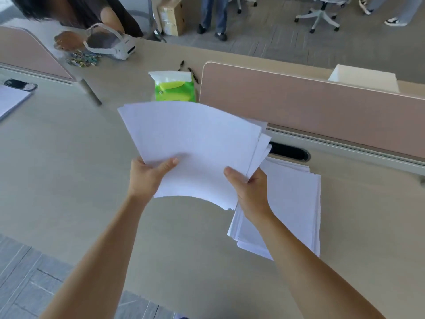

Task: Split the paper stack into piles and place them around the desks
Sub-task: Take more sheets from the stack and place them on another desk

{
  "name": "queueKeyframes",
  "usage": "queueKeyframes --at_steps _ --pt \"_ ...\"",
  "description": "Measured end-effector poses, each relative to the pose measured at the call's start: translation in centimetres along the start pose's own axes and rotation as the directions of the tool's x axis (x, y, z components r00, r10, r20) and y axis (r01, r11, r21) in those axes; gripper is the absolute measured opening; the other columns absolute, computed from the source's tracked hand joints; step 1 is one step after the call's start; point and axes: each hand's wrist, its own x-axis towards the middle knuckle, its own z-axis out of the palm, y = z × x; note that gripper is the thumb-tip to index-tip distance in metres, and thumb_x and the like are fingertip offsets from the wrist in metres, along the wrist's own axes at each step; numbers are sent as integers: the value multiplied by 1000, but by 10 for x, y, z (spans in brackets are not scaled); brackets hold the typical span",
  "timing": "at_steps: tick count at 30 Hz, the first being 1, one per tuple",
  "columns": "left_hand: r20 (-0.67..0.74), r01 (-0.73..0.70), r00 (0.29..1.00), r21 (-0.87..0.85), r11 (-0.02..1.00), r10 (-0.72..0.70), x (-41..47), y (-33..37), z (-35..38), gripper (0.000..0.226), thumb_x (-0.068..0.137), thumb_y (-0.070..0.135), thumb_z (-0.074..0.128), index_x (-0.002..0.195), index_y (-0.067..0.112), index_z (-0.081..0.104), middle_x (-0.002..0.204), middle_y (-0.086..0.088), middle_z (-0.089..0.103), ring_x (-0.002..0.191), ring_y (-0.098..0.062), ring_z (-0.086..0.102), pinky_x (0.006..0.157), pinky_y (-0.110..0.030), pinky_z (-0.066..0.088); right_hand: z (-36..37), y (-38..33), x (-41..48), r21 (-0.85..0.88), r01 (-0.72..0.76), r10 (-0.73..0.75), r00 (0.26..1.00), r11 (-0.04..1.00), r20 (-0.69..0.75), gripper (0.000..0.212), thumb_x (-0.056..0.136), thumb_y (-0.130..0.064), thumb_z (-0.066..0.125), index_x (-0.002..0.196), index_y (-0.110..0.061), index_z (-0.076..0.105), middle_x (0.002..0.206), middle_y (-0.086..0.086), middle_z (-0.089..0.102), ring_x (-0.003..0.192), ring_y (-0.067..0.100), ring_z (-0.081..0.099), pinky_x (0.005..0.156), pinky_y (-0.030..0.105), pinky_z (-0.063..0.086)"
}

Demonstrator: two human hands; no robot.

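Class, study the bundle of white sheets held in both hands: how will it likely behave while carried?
Probably floppy: the held sheets seem to bow between the left hand and right hand. Likely slippery: the edges by the right hand are already fanned unevenly. Seemingly light: pinches at the near edge alone hold it up.

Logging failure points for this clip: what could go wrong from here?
1. The held bundle is fanned and pinched only at its near edge by the left hand and right hand; sheets may slip out.
2. Its far edge is close to the tissue pack, which a forward move might knock.
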Motion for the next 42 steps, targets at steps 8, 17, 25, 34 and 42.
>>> queueKeyframes --at_steps 8,17,25,34,42 --pt "-121 176 975 -81 981 -185 -12 -44 -55 14 78 16 84 73 19 71 72 2 71 63 -8 67 60 -24 53 75 30 -28 -191 -138 125 989 972 -79 17 92 -22 69 77 -26 76 80 -10 75 75 8 68 69 23 52" --pt "260 193 950 -48 980 -175 -19 -52 -103 30 70 16 86 96 8 74 87 0 79 81 -14 74 65 -22 55 77 22 -56 -272 -225 221 974 935 -46 42 69 -44 85 102 -21 74 100 -6 76 97 15 71 81 29 53" --pt "295 100 953 -79 992 -73 -30 -38 -104 51 55 36 87 96 7 77 89 -3 77 81 -14 73 70 -23 56 80 13 -74 -174 -118 103 990 978 -96 17 78 -29 79 93 -21 79 94 2 77 88 21 70 84 38 52" --pt "269 195 946 -20 981 -183 -38 -56 -108 55 52 42 90 98 13 78 98 -6 79 96 -25 74 81 -39 57 91 13 -100 -208 -139 126 989 968 -72 8 90 -11 69 92 -16 74 65 -16 72 57 -2 64 53 12 44" --pt "482 181 860 24 983 -170 -41 -62 -129 50 65 31 87 109 11 75 111 -8 76 107 -23 71 90 -37 54 88 -1 -114 -277 -261 264 964 925 -28 16 90 -4 68 104 -12 68 38 -21 52 31 -7 48 33 4 31"
